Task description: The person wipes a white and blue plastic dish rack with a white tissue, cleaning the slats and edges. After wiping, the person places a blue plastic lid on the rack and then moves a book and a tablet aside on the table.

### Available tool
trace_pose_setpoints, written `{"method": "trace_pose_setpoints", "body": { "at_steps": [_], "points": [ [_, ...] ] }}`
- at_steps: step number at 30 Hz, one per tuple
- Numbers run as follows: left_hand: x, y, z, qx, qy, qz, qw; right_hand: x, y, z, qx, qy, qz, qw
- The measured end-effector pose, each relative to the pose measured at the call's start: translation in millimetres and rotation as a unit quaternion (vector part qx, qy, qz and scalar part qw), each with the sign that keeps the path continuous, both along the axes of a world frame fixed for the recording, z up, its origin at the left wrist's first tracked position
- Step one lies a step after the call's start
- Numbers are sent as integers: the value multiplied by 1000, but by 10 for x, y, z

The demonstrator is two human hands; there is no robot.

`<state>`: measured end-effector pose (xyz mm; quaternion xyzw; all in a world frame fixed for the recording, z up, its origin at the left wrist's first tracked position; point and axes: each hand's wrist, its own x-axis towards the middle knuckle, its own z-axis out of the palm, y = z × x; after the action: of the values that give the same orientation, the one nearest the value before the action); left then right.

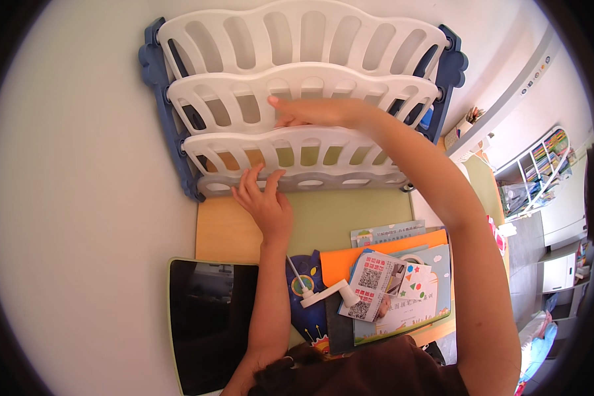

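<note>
A white plastic book rack (302, 74) with blue side frames stands on the desk against the wall. My right hand (302, 111) reaches in between its middle and lower slatted panels, thumb raised; part of the fingers is hidden behind the lower panel, and whether they hold anything does not show. My left hand (265, 198) is at the rack's bottom front, its spread fingertips against the lower panel near the grey bottom rail (312, 182). The slots show no books in the tiers.
Nearer me lie a black tablet-like board (213, 317), an orange folder (334, 260), booklets (411, 317), a printed card (369, 282), a sticker sheet (418, 282) and a white crank handle (326, 293). A pen holder (458, 133) stands right of the rack; a bookshelf (534, 168) is farther right.
</note>
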<state>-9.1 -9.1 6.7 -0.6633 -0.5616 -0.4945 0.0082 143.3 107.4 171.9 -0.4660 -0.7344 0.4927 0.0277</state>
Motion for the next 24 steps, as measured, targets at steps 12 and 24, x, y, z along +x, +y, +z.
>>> {"method": "trace_pose_setpoints", "body": {
  "at_steps": [12, 24],
  "points": [
    [13, 4, -3, 8, 9, -1, 1000, 732, -272, 78, 22, -54, -109, 992],
    [-15, 22, -22, 7, -2, -5, 1000, 1322, -507, 72, 160, -153, -215, 951]
  ]
}}
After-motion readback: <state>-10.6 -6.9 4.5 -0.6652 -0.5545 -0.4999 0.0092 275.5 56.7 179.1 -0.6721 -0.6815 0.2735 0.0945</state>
